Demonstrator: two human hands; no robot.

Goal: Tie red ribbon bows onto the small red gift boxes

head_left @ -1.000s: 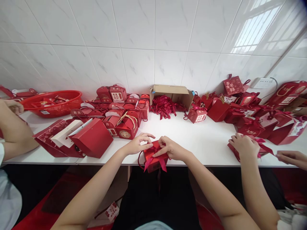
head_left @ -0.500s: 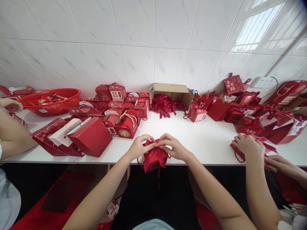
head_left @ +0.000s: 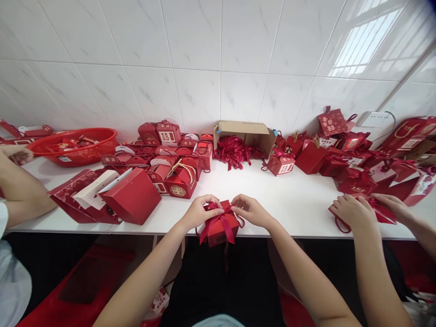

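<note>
A small red gift box (head_left: 221, 234) sits at the table's front edge, with a dark pink ribbon (head_left: 227, 227) tied in a bow on top and its tails hanging down the front. My left hand (head_left: 203, 211) pinches the left loop of the bow between thumb and fingers. On the other side, my right hand (head_left: 250, 210) pinches the right loop, its fingers bent over the box's top. A dark red cord shows at each side of the box.
Behind stands a cardboard box (head_left: 243, 128) of loose ribbons. Left are several red gift boxes (head_left: 180, 184), paper bags (head_left: 132, 196) and a red basket (head_left: 81, 156) beside a person's arm. At right, another person's hands (head_left: 357, 211) hold a ribboned box near more finished-looking boxes (head_left: 357, 180).
My hands have moved apart, drawing the bow's loops out sideways; my right hand shifted right. The right-hand neighbour's far hand has moved up over their box's ribbon.
</note>
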